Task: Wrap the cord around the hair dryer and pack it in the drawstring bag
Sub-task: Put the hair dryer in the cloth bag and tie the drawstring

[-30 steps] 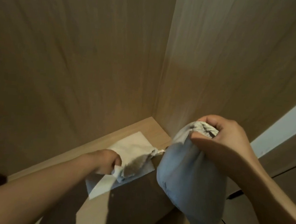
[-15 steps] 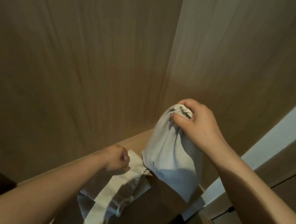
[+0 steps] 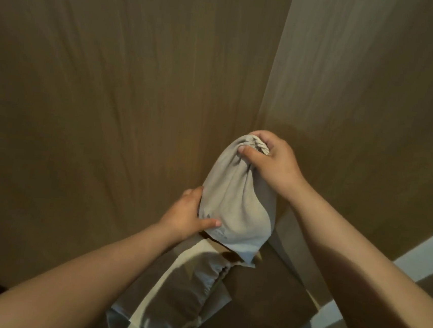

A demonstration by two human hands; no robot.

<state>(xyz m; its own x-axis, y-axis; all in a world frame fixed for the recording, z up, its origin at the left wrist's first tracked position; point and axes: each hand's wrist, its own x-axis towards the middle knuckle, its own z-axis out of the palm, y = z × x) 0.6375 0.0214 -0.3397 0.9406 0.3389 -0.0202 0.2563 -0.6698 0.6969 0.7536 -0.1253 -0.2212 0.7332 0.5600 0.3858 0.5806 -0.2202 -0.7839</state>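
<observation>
Two tall wood-grain panels (image 3: 111, 87) fill most of the view and meet in a vertical corner right of centre; the right-hand panel (image 3: 376, 86) is lighter along its edge. Below them a wooden shelf surface (image 3: 263, 295) runs from the corner toward the near edge, mostly in shadow. At the far right a pale strip (image 3: 429, 253) slants down beside the shelf's end.

On the shelf, near the middle bottom, a second, flat cloth bag (image 3: 170, 299) lies limp, its gathered mouth pointing toward the corner and a thin string trailing along its near-right side.

Above it, held in the corner, is the grey drawstring bag (image 3: 235, 205). It is bulging and rounded, cinched at the top, with its bottom corner hanging just over the flat bag's mouth. Whether that corner touches the shelf cannot be told. The hair dryer and its cord are not visible; the bag's fullness is all that shows.

The right hand (image 3: 273, 161) is clenched tight around the bag's bunched neck, thumb pressed across the front and the gathered rim showing above the fingers. The left hand (image 3: 189, 214) is cupped against the bag's lower left side, thumb laid across the front fabric, fingers curled behind, in a loose supporting hold.
</observation>
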